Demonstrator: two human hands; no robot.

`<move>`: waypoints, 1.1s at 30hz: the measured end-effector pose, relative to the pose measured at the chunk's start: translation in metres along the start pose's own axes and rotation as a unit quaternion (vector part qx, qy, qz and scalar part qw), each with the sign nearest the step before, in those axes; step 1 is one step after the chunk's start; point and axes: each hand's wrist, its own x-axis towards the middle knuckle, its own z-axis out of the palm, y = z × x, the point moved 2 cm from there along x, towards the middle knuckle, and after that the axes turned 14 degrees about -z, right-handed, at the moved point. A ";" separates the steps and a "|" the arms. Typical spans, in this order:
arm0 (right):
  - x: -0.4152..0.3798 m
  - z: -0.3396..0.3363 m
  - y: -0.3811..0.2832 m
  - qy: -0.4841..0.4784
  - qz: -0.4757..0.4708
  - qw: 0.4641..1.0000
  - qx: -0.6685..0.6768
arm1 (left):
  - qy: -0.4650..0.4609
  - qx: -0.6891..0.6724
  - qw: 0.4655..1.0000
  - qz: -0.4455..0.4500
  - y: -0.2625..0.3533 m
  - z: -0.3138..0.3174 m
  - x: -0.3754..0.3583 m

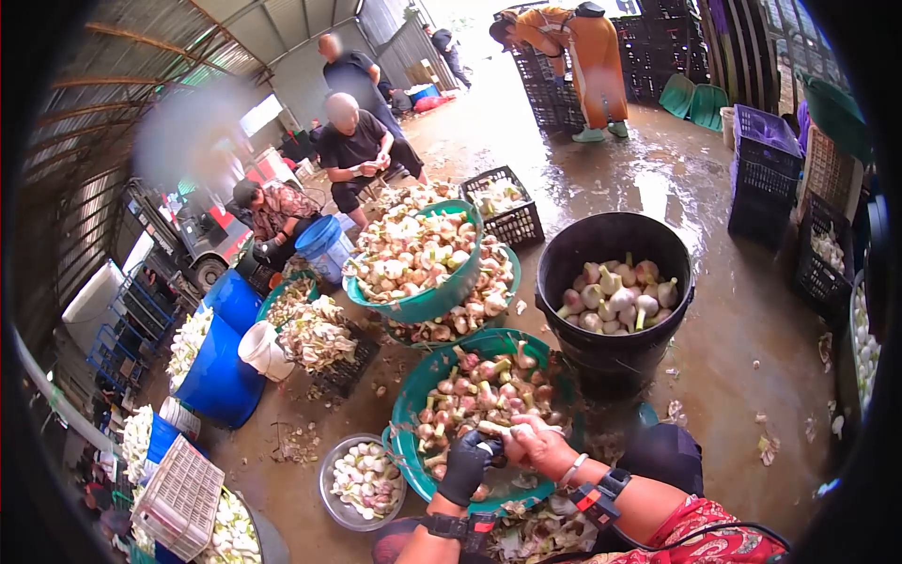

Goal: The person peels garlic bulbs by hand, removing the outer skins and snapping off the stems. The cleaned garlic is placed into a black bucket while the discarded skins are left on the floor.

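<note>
My left hand (pixel 467 466), in a black glove, is closed at the near side of a green basin (pixel 406 414) of garlic bulbs. My right hand (pixel 542 446), bare with a bracelet at the wrist, is closed around a pale garlic bulb (pixel 495 429) beside it. Both hands nearly touch over the basin. What lies between the gloved fingers is too small to make out. A metal bowl (pixel 327 489) of peeled garlic stands to the left. Behind the basin on the right is a black bucket (pixel 601 352) holding whole bulbs.
Stacked green basins (pixel 474 235) heaped with garlic stand ahead. Blue tubs (pixel 230 376) and a pale crate (pixel 178 498) are at left. Seated people (pixel 352 141) work beyond; another person (pixel 573 47) bends over black crates (pixel 545 94). Dark crates (pixel 766 179) line the right.
</note>
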 end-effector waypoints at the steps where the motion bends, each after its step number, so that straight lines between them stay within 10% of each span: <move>1: 0.004 0.000 0.010 -0.018 0.074 0.987 0.139 | 0.004 0.030 1.000 -0.001 -0.006 -0.003 0.004; 4: 0.005 -0.009 0.024 -0.042 0.237 0.908 0.341 | 0.014 0.077 0.997 -0.003 -0.003 -0.001 -0.001; 8: 0.002 -0.014 0.016 -0.014 0.170 0.906 0.387 | -0.022 -0.068 0.997 0.027 -0.009 -0.005 0.002; 10: 0.006 -0.025 0.009 -0.057 0.012 0.989 0.134 | 0.058 0.366 0.852 0.370 0.019 -0.017 -0.004; 11: 0.004 -0.023 -0.002 -0.014 0.101 0.963 0.249 | -0.001 0.042 0.977 0.207 0.027 -0.025 -0.007; 12: 0.002 -0.022 -0.006 0.031 0.185 0.914 0.359 | -0.054 -0.290 0.955 0.015 0.029 -0.028 -0.010; 13: 0.003 -0.026 -0.002 -0.034 0.175 0.909 0.376 | -0.058 -0.310 0.949 0.000 0.026 -0.034 -0.005; 15: 0.005 -0.020 0.001 -0.028 0.136 0.905 0.401 | -0.011 0.243 0.938 0.248 0.007 -0.038 0.002; 16: 0.009 -0.022 0.005 -0.065 0.119 0.900 0.415 | -0.001 0.541 0.740 0.401 -0.004 -0.030 0.002; 18: 0.009 -0.024 0.002 -0.085 0.016 0.921 0.381 | -0.018 0.230 0.973 -0.012 -0.024 -0.028 0.004; 24: 0.009 -0.015 -0.009 -0.026 -0.012 0.968 0.248 | -0.082 -0.147 0.986 0.001 0.019 0.005 -0.008; 33: 0.009 0.001 -0.004 -0.019 -0.031 0.978 0.204 | -0.024 -0.096 0.995 0.026 0.022 -0.001 -0.004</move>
